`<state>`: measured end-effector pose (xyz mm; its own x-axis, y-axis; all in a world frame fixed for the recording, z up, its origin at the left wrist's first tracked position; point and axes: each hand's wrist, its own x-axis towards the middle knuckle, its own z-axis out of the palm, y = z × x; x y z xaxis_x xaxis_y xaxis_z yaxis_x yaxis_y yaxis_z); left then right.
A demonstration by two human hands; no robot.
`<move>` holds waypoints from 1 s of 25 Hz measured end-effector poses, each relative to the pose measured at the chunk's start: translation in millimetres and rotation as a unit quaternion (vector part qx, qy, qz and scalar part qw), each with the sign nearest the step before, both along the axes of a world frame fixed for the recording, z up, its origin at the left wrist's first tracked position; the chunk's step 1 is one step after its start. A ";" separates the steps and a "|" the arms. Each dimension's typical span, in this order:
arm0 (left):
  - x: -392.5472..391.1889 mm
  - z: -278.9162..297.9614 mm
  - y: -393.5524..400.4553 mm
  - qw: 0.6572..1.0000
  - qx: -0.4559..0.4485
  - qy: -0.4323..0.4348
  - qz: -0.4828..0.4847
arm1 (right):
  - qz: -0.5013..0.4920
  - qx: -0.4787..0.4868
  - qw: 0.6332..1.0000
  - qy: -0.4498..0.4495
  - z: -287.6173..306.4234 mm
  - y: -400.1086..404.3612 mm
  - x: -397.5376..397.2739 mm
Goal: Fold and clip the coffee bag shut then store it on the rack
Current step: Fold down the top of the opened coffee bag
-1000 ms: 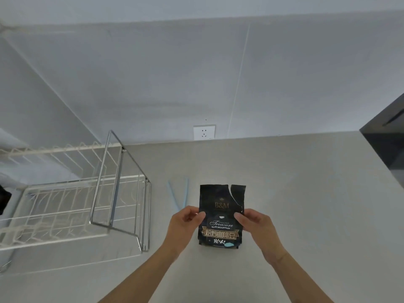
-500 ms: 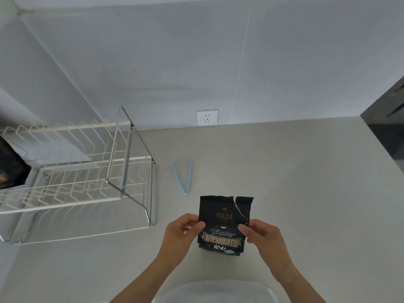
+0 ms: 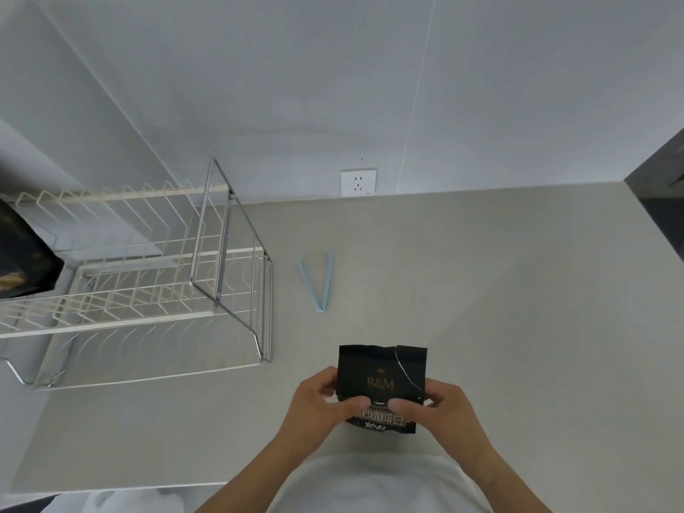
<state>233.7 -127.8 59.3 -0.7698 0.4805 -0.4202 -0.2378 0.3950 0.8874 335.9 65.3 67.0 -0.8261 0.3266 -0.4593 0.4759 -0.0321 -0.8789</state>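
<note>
Bag held upright over the counter, top not yet folded.

Torn top edge, ragged on the right: likely to crease unevenly or tear further if folded hard, leaving a seal that gapes. Could also slip or spill if the grip loosens mid-fold. Left hand and right hand both closed on the bag, thumbs pressed on the front near mid-height, fingers behind. Clip lying open in a V, well apart, beyond the bag; rack to the left.
</note>
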 end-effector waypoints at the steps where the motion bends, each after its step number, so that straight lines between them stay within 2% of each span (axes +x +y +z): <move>1: 0.2 1.5 4.8 1.000 0.018 -0.004 0.003 | -0.004 -0.012 1.000 0.003 0.0 -1.6 -2.7; 4: 1.0 2.0 15.6 0.998 0.062 -0.007 0.016 | -0.026 -0.033 0.999 0.003 -1.4 -5.5 -7.2; 10: -4.6 -1.8 11.9 0.999 0.048 -0.002 0.021 | -0.067 -0.076 0.995 -0.002 -0.8 -2.8 -8.1; 13: -4.5 -3.0 8.3 0.996 0.082 -0.029 0.019 | -0.121 -0.088 0.988 0.037 -0.8 -8.6 -3.9; 19: 4.5 -6.2 7.5 0.991 0.029 0.133 0.015 | -0.071 0.118 0.988 0.070 -9.3 -16.4 3.8; 23: -2.8 -9.0 1.6 0.987 0.003 0.159 0.016 | -0.025 0.195 0.979 0.050 -13.5 -10.6 6.3; 25: -5.9 -7.7 0.4 0.984 -0.004 0.177 0.006 | 0.011 0.272 0.961 0.052 -13.4 -9.1 7.3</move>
<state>227.9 -127.5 51.7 -0.8741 0.4683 -0.1288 0.0810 0.4020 0.9121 343.2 56.2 53.5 -0.8676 0.4769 -0.1406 0.3801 0.4538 -0.8059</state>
